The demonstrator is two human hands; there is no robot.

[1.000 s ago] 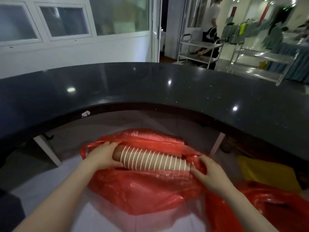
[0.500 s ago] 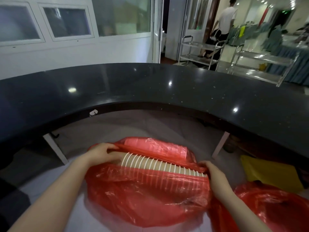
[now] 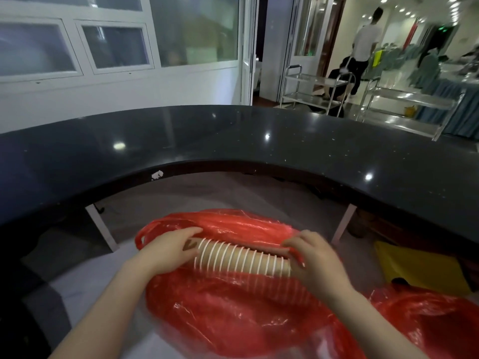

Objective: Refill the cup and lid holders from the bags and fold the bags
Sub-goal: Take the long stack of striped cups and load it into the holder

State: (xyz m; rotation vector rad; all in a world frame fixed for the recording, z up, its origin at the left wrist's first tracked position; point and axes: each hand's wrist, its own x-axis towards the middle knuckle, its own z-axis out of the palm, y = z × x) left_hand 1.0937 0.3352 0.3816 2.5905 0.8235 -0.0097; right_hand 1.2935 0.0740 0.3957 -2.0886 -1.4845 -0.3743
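Note:
A long stack of brown paper cups (image 3: 241,259) with white rims lies sideways across the mouth of a red plastic bag (image 3: 233,314). My left hand (image 3: 168,248) grips the stack's left end, fingers curled over the outermost cup. My right hand (image 3: 318,260) holds the stack's right end, fingers wrapped over it near the bag's rim. The lower part of the stack shows only through the red film. No cup or lid holder is in view.
A curved black counter (image 3: 259,141) arcs above and behind the bag. A second red bag (image 3: 427,322) and a yellow bag (image 3: 420,268) lie at the right. Two steel trolleys (image 3: 316,92) and a person stand beyond the counter.
The stack of cups has risen further out of the red bag, held at both ends. The view has lifted slightly; the person in the background has walked further away.

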